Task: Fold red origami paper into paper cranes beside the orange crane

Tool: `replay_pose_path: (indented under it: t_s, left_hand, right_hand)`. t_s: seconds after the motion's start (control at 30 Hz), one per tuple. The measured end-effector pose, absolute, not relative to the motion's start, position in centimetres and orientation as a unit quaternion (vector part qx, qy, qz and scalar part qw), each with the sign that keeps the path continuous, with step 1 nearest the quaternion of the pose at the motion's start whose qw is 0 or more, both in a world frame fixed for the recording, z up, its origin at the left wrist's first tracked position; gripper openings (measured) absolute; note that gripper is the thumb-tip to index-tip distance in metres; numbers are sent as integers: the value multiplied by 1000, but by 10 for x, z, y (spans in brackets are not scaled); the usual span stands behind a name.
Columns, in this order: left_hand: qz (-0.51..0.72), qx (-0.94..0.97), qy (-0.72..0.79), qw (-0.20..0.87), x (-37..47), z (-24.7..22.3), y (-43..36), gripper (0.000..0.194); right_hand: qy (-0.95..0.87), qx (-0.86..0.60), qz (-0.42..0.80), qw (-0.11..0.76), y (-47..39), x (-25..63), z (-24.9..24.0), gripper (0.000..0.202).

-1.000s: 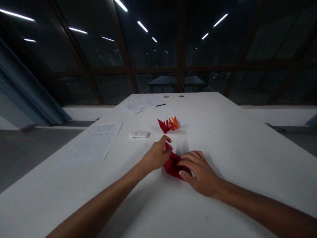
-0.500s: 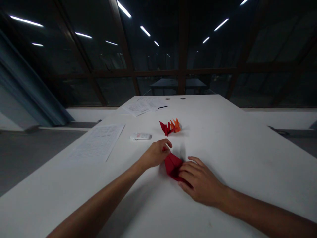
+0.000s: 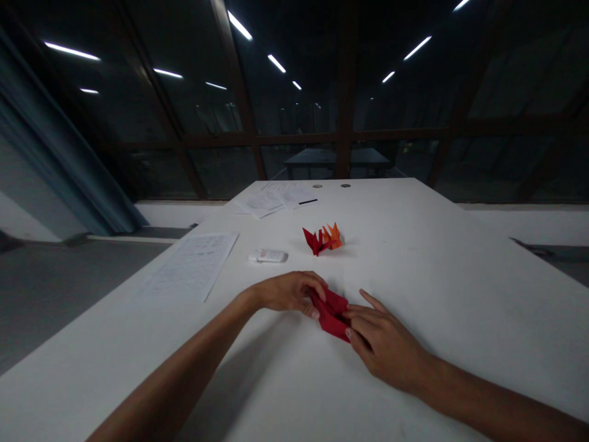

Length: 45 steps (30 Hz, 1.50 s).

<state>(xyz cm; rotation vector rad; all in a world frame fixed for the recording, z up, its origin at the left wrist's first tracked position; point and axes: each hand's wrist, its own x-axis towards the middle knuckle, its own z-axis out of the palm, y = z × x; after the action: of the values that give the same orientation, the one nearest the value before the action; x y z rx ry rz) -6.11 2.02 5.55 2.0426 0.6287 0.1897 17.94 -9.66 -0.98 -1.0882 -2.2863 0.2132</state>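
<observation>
As fingers [image 3: 317, 282] hold, red paper [image 3: 332, 319] lies between

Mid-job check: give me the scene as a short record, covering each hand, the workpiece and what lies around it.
left hand: thumb and fingers on the left end of the folded red paper
right hand: thumb and fingers at its right end, one finger extended away
workpiece: red paper, partly hidden by the hands
beyond hands: red folded figure, orange folded figure to its right
left side: white container, printed sheet
far end: loose papers, slim dark stick
surface: white table
</observation>
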Motion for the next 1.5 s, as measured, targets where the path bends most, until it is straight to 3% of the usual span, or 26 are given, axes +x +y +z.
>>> replay_pose_path:
  t_s: [0.17,0.53,0.73,0.9,1.13,1.27,1.4,1.5]
  left_hand:
    - [78,867,289,398,-58,55,22,22]
    - [84,865,362,337,-54,51,21,15]
    - [121,858,380,325,-52,46,20,42]
    - [84,884,352,296,-51,53,17,40]
    - [48,921,343,179,-36,53,2,26]
    - [0,927,358,108,-31,47,-6,12]
    - [-22,922,369,113,-31,53,-8,9]
    - [-26,912,367,183,-32,63,-7,10]
  right_hand:
    - [-849,-421,83,308,-96,179,-10,11]
    - [-861,-414,83,283,-96,179,-11,22]
    - [-852,-431,82,286,-98,179,-8,17]
    - [-861,-427,79,264,-97,182,-5,28]
    - [-865,-414,90,270,-94,183,-7,2]
    - [-853,-438,74,275,-91,185,-10,9]
    - [-832,-472,77,282,-87,187,-9,14]
    - [-804,-500,87,310,-85,189,-9,40]
